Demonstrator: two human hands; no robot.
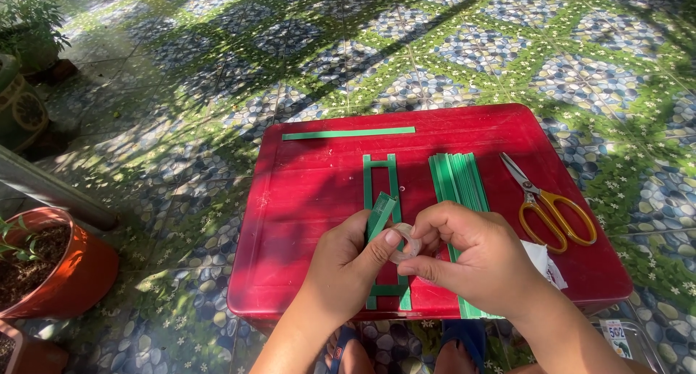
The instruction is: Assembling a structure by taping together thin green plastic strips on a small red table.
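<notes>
Sunlit patio with a low red table (304, 200) on patterned tiles.
Blue pebble-print and green floral floor tiles (478, 47) carry crossing shadows in bright daylight; an orange flowerpot (80, 272) with soil stands at left, near a leafy potted plant (29, 26) in the far corner.

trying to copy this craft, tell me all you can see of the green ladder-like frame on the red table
The green frame is built of flat, narrow strips, plastic-looking or paper: two long parallel rails joined by short crosspieces near the far end and the near end. It lies flat on the red table, running away from the person, beside a stack of green strips. The hands hide its middle; whether they touch it is unclear.
</notes>
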